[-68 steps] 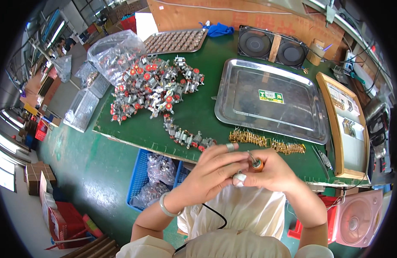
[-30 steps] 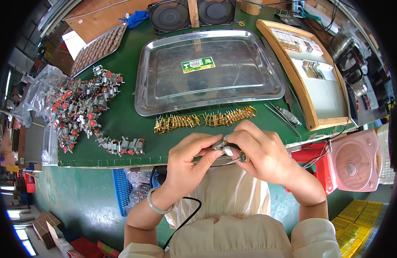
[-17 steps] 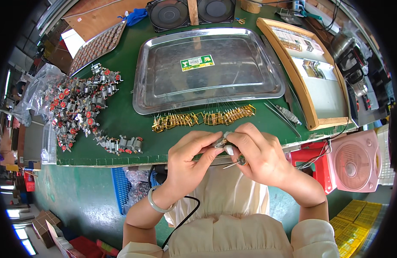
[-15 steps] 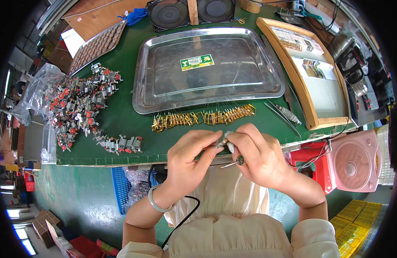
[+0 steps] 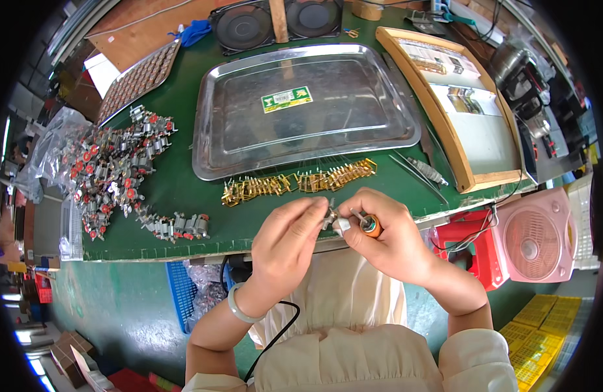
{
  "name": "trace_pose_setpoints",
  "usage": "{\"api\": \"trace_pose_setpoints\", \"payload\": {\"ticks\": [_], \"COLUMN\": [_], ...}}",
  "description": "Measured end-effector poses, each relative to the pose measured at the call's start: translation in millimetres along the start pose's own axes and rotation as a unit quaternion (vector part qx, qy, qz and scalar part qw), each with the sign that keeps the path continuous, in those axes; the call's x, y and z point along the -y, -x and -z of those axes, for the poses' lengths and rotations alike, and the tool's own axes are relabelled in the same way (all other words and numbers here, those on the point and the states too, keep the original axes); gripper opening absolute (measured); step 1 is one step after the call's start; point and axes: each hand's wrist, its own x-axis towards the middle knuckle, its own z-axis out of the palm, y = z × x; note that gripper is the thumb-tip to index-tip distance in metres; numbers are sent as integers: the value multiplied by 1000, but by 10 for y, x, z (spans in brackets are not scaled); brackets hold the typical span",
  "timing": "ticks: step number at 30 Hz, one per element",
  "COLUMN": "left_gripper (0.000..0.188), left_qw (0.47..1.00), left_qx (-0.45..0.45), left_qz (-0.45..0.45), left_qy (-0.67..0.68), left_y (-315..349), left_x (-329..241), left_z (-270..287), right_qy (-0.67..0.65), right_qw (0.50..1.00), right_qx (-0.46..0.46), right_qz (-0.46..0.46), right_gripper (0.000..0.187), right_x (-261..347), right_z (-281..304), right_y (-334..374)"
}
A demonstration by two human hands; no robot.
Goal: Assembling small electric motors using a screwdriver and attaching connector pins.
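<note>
My left hand (image 5: 287, 243) pinches a small silvery metal part (image 5: 329, 214) between thumb and fingers above the front table edge; fingertips hide much of it. Close beside it, my right hand (image 5: 393, 236) is closed round a screwdriver (image 5: 372, 227) with an orange and dark handle, its short bit of shaft showing toward the part. White wrapping (image 5: 342, 225) covers a fingertip of that hand. Just beyond both hands lies a row of brass-coloured frames (image 5: 259, 187) with thin wire leads. Similar grey cylindrical parts with red discs (image 5: 122, 166) are heaped at the left.
A shiny steel tray (image 5: 206, 160) stands behind the brass row. To its right are metal rods (image 5: 419, 176) and a wooden-framed box (image 5: 468, 173). Two black speakers (image 5: 242, 29) stand at the back. A pink fan (image 5: 530, 238) is at right, below table height.
The screwdriver has turned in my right hand: its shaft pointed left below the fingers, and now the orange handle shows above the thumb. The view has shifted slightly.
</note>
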Motion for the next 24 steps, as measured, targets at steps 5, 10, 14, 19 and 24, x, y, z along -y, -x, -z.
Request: {"api": "trace_pose_setpoints", "payload": {"ticks": [5, 10, 14, 19, 24], "left_gripper": [34, 22, 19, 20, 19], "left_qw": [926, 825, 755, 738, 753], "left_qx": [47, 64, 50, 44, 28], "left_qz": [281, 356, 441, 447, 431], "left_qy": [248, 434, 483, 503, 496], "left_y": [46, -79, -154, -127, -107], "left_x": [-9, -6, -27, -26, -14], "left_z": [137, 222, 208, 152, 80], "right_qy": [229, 348, 298, 39, 373], "right_qw": [964, 929, 951, 999, 917], "right_qx": [-109, -121, -82, -1, -139], "right_qz": [79, 26, 21, 17, 24], "right_gripper": [19, 18, 18, 20, 36], "right_x": [-88, -208, -192, -54, -111], "right_z": [450, 809, 692, 503, 677], "right_y": [-85, -44, -11, 54, -10]}}
